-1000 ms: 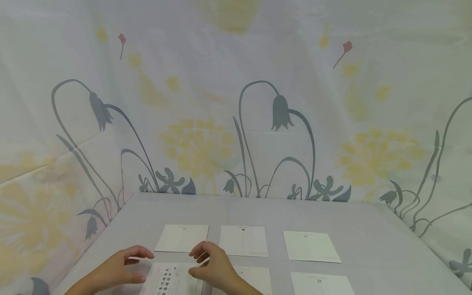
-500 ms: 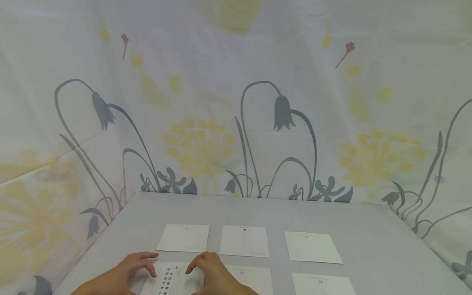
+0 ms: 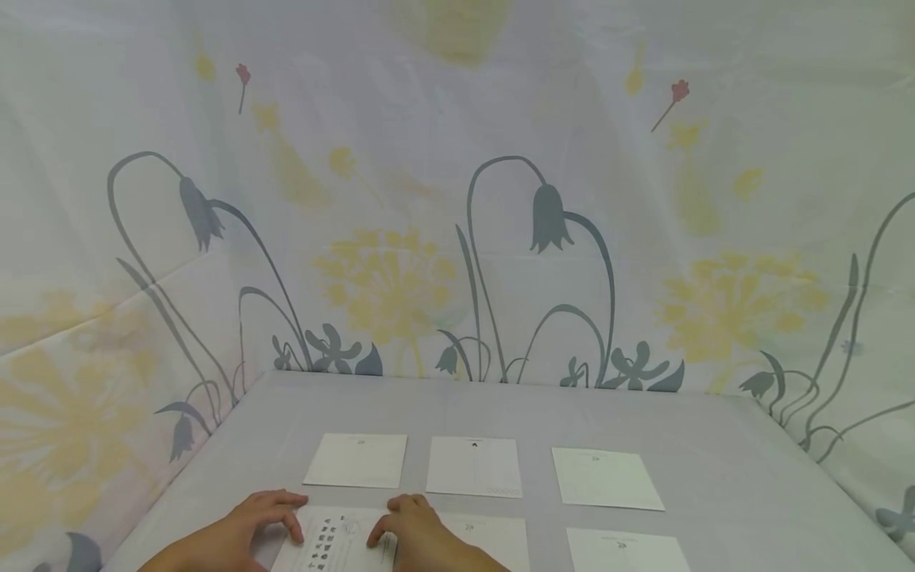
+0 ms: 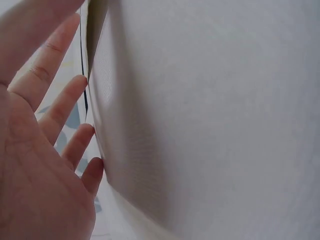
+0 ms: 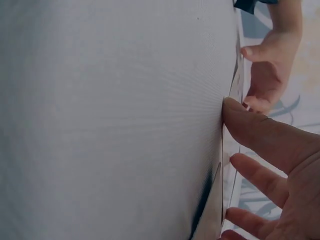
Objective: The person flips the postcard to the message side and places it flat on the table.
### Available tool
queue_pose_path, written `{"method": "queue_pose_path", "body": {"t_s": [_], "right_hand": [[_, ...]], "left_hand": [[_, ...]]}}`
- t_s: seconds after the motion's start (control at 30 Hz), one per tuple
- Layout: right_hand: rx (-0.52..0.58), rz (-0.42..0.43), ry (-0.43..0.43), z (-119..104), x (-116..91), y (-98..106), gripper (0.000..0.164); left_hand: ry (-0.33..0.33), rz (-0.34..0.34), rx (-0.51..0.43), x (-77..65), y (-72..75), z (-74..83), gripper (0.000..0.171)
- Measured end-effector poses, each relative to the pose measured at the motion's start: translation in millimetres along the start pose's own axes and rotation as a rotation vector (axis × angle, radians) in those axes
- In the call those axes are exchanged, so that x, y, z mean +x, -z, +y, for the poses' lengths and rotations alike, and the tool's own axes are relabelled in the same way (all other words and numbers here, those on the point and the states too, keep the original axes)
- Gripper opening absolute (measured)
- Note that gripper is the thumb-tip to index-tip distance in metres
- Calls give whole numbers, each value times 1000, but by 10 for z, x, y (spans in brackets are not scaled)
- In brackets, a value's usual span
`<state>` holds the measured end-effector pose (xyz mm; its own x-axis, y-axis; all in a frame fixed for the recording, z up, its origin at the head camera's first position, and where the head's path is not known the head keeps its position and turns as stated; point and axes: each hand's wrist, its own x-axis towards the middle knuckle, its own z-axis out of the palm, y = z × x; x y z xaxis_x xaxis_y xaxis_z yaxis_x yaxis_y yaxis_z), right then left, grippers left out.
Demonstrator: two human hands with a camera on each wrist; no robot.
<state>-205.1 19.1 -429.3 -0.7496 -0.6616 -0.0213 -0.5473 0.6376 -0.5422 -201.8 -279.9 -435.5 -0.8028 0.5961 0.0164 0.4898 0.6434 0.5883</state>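
Note:
A white postcard (image 3: pixel 339 544) with a column of dark printed characters lies on the grey table near the front, cut off by the bottom edge of the head view. My left hand (image 3: pixel 239 528) is at its left side, the index fingertip touching it. At the right side my right hand (image 3: pixel 422 534) rests a bent index finger on the postcard. In the left wrist view, the left hand's (image 4: pixel 50 135) fingers are spread and fairly straight, tips against the surface. The right wrist view has the right hand's (image 5: pixel 285 165) thumb and fingertips resting on the surface.
Behind are three plain-backed postcards: left (image 3: pixel 356 461), middle (image 3: pixel 475 467) and right (image 3: pixel 608 478). Another postcard (image 3: pixel 489 536) lies partly behind my right hand, and one more (image 3: pixel 627 552) sits front right. A flower-patterned curtain (image 3: pixel 400 199) encloses the table (image 3: pixel 729 485).
Both hands have come down and closer together, their fingers meeting the printed postcard's left and right sides. Over the last half second the right hand shifted slightly; the postcards lie the same.

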Motion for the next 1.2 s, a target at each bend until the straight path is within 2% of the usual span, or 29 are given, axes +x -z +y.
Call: {"method": "queue_pose_path", "body": {"t_s": [0.1,0.17,0.33,0.5,0.63,0.73,0.83,0.93,1.07,1.13,1.2], "right_hand": [[8,4,19,15,-5,17,36],[22,8,26,23,-5,26,36],[74,16,40,35,6,32,36],[87,24,60,39,21,31,38],[76,55,77,55,39,41,36],[81,80,82,59,56,51,36],[187,83,72,56,65,66,38],[306,85,59,62,69,76,44],[385,98,31,59,70,88,53],[412,118,19,59,70,96,58],[454,153,7,60,67,103,67]], "left_hand": [[-1,4,10,8,11,-15,33],[-31,21,27,12,9,-33,34],[-154,108,127,30,-30,-92,39],[-156,119,134,54,-57,-100,40],[-131,93,97,72,-37,-45,41],[-129,67,13,78,-8,3,41],[-120,41,-91,84,13,32,44],[-75,19,-221,95,21,53,47],[86,35,-332,86,19,107,49],[164,62,-349,72,21,138,49],[209,105,-329,62,24,153,48]]}}
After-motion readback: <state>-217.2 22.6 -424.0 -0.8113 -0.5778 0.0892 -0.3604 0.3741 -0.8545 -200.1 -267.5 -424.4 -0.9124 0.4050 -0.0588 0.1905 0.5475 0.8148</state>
